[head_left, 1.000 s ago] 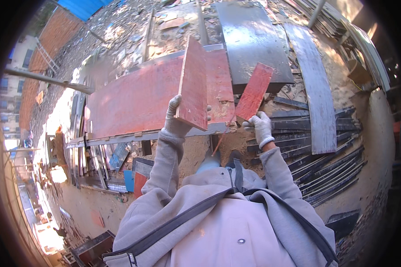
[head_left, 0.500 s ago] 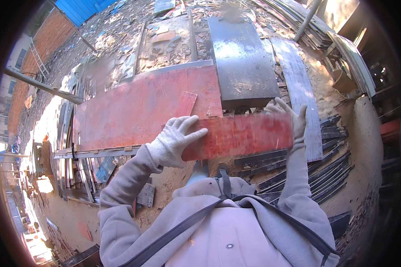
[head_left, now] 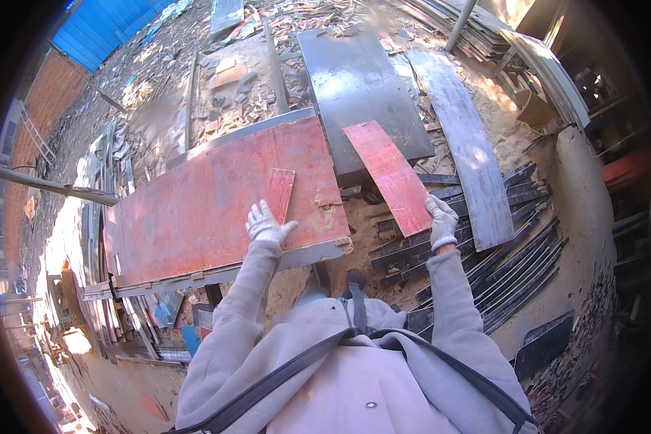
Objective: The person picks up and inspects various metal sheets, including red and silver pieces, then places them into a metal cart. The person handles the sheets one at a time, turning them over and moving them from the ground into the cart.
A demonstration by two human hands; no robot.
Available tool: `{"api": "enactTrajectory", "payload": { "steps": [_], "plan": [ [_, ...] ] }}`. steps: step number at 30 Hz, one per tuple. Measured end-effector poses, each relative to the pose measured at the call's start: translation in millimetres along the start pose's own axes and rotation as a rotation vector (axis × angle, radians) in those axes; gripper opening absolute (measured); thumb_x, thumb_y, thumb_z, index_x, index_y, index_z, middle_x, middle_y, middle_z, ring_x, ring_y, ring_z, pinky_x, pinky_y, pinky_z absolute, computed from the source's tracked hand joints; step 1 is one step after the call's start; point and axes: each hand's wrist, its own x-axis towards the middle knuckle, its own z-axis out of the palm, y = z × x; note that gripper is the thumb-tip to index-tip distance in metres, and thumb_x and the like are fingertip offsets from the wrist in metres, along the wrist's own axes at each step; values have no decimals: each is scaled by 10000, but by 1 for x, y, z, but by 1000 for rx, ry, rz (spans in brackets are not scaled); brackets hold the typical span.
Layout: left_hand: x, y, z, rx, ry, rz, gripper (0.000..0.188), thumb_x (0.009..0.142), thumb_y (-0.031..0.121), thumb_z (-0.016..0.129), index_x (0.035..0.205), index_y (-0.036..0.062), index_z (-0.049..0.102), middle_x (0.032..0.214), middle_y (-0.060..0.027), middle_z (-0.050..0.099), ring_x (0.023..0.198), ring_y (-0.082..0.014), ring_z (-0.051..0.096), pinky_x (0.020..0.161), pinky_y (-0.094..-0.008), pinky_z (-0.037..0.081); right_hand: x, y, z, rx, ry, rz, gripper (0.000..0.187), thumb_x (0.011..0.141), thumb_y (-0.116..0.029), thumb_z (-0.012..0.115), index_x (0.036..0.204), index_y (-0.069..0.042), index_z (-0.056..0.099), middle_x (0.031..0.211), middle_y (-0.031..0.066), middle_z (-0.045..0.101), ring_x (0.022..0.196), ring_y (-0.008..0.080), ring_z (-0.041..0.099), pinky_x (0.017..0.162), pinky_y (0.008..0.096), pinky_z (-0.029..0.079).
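Note:
A red wooden board (head_left: 388, 178) slants away from me, its far end over the dark metal tabletop (head_left: 354, 79). My gloved right hand (head_left: 443, 220) pinches its near right corner between thumb and fingers. To the left, my gloved left hand (head_left: 269, 223) is spread open above the large red panel (head_left: 195, 206), holding nothing. Just beyond its fingers lies a small red strip of board (head_left: 281, 192) on that panel; whether they touch I cannot tell. The panel's near right corner is chipped and worn.
Right of the metal top lies a long grey plank (head_left: 470, 148). Stacked dark strips (head_left: 517, 257) fan out on the ground by my right arm. Wood scraps (head_left: 231, 72) litter the far ground. A metal pole (head_left: 58, 186) stretches in from the left.
My left hand has let go of the red board and moved left. In my right hand, the board has swung from lying crosswise to pointing away. My view has shifted slightly.

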Motion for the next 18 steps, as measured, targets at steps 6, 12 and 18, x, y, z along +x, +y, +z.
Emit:
{"api": "enactTrajectory", "payload": {
  "steps": [6, 12, 18],
  "plan": [
    [-37, -46, 39, -80, -120, -178, 1386, 661, 674, 874, 1664, 63, 138, 1656, -236, 305, 1518, -388, 333, 1227, -536, 294, 83, -10, 52, -73, -118, -11, 308, 924, -101, 791, 1207, 15, 754, 1152, 78, 769, 1031, 149, 698, 979, 280, 531],
    [-40, -40, 35, -89, -107, -244, 1362, 659, 608, 899, 1652, 40, 160, 1543, -204, 444, 1422, -377, 458, 1152, -522, 410, 114, -16, 88, -133, -160, -48, 312, 919, -111, 797, 1210, -5, 757, 1182, 75, 764, 1073, 157, 691, 995, 283, 523],
    [-36, -42, 37, -109, -90, -245, 1309, 674, 539, 913, 1640, 26, 193, 1503, -216, 478, 1382, -376, 503, 1134, -470, 451, 126, -16, 98, -41, -80, -25, 294, 866, -21, 821, 1154, 10, 767, 1084, 85, 777, 964, 162, 702, 941, 272, 548]
  ]
}}
